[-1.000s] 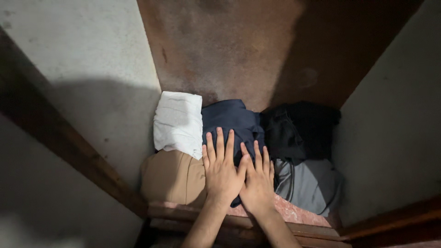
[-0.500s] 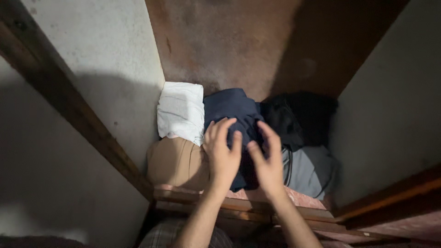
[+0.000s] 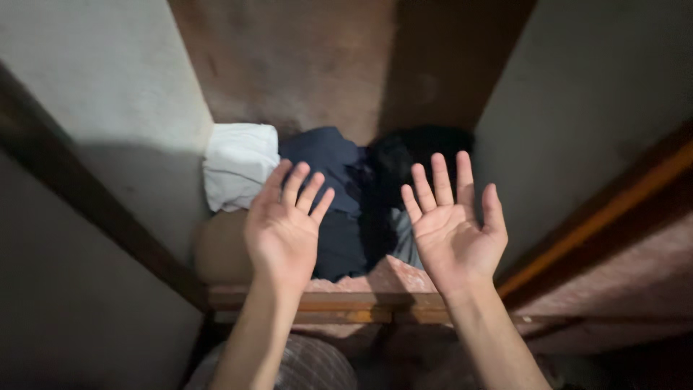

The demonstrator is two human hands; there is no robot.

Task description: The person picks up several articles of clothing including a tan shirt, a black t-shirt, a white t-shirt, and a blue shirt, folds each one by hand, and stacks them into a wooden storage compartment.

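Shelf: white cloth [image 3: 238, 166], navy garment [image 3: 336, 198], black garment [image 3: 411, 155] lay side by side
Left hand [image 3: 283, 230]: palm-up, fingers spread, empty
Right hand [image 3: 455, 230]: palm-up, spread, empty

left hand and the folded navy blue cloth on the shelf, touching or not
Apart. In the head view the left hand is raised palm-up with fingers spread, empty, lifted in front of the folded navy blue cloth rather than resting on it.

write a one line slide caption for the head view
Both open hands, left hand and right hand, raised palms-up above folded clothes on a shelf.
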